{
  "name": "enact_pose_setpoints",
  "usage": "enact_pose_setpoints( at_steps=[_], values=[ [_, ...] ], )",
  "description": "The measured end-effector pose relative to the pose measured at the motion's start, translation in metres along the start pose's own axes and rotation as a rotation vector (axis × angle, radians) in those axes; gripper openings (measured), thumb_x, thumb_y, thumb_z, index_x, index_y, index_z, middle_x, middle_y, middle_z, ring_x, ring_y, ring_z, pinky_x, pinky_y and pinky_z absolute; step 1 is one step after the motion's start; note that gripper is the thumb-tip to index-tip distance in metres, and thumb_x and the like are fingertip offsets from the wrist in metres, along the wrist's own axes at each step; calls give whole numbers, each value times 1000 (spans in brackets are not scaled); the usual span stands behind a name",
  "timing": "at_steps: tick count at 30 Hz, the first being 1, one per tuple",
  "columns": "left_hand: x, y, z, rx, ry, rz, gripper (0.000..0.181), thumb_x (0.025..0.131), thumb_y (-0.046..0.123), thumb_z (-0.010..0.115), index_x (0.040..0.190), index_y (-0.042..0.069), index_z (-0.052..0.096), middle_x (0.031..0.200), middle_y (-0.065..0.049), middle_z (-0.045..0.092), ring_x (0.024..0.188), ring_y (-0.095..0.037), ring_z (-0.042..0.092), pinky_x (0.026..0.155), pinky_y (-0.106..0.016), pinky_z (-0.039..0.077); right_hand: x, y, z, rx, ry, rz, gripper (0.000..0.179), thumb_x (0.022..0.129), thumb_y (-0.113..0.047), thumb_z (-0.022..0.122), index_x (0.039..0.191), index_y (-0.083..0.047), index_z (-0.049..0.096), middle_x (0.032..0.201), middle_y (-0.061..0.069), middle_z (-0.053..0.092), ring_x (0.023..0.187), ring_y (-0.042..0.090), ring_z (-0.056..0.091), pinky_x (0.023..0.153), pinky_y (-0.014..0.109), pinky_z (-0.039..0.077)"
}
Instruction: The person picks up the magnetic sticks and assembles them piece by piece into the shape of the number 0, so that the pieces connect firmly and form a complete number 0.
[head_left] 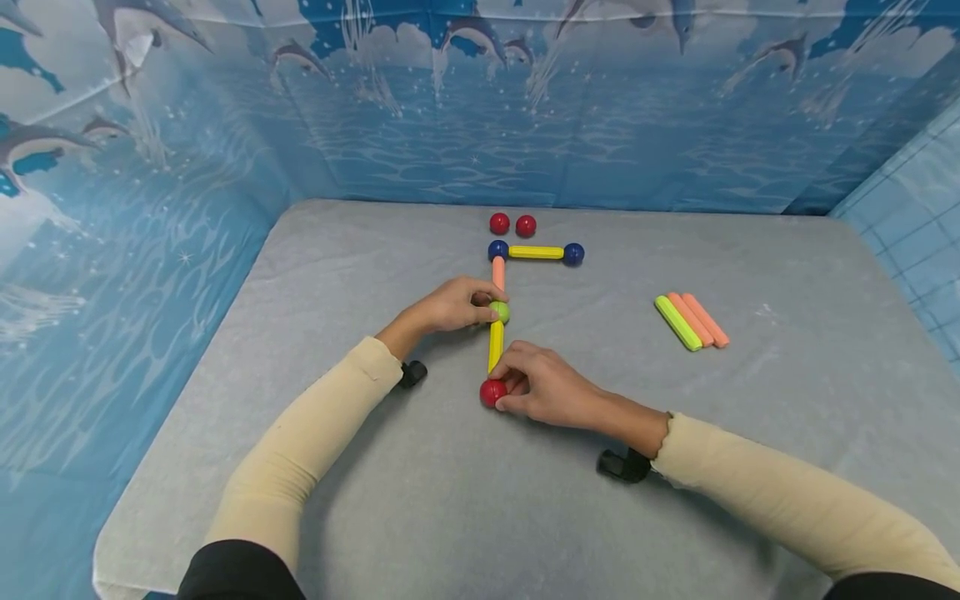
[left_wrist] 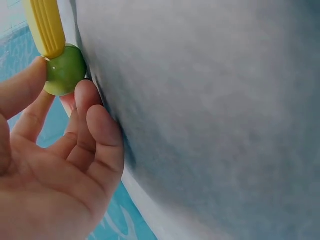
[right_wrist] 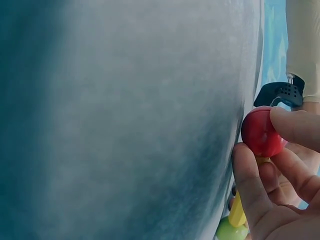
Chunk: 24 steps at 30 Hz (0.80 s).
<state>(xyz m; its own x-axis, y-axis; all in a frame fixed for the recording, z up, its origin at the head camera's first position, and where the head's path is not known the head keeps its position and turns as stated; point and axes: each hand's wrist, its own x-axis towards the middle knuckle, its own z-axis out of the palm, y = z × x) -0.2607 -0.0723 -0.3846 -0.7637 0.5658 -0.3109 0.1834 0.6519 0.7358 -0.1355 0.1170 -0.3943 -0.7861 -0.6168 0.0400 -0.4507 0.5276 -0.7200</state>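
My left hand (head_left: pixel 459 305) pinches a green ball (left_wrist: pixel 66 71) between thumb and fingers, at the middle of a line of joined pieces. From that ball a yellow stick (head_left: pixel 496 346) runs toward me to a red ball (right_wrist: pixel 262 132), which my right hand (head_left: pixel 551 385) grips with thumb and fingertips. On the far side of the green ball an orange stick (head_left: pixel 498 273) leads to a blue ball (head_left: pixel 498 250). Another yellow stick (head_left: pixel 536 252) extends right from there, ending in a second blue ball (head_left: pixel 573 254).
Two loose red balls (head_left: pixel 526 226) lie behind the joined pieces. To the right, a yellow-green stick (head_left: pixel 678 322) and two orange sticks (head_left: pixel 705 320) lie side by side on the grey-covered table (head_left: pixel 420 508). A blue dolphin-print curtain (head_left: pixel 465 142) hangs along the table's back edge.
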Motion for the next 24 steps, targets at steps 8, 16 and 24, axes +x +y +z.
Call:
enact_pose_setpoints(
  at_steps=[8,16,24],
  values=[
    [0,4,-1,24,6,-15,35,99,20,61,134,18,63,127,-10,65,84,-18,59,73,-27,47,3,0,-1,-7,-15,6,27,82,-10,80,107,-7,68,104,4,62,86,9,64,77,21,57],
    [2,5,-5,28,46,-15,34,98,19,62,133,17,63,128,-12,64,88,-20,59,74,-29,47,9,0,-3,-13,-1,-1,26,83,-8,79,106,-7,68,101,4,63,87,11,64,78,25,58],
    [4,0,-4,32,34,-7,36,99,19,61,135,18,62,138,-13,60,106,-22,59,87,-34,50,11,-1,-2,-24,-11,21,25,84,-10,79,106,-7,67,100,4,64,88,12,64,79,26,57]
  ],
)
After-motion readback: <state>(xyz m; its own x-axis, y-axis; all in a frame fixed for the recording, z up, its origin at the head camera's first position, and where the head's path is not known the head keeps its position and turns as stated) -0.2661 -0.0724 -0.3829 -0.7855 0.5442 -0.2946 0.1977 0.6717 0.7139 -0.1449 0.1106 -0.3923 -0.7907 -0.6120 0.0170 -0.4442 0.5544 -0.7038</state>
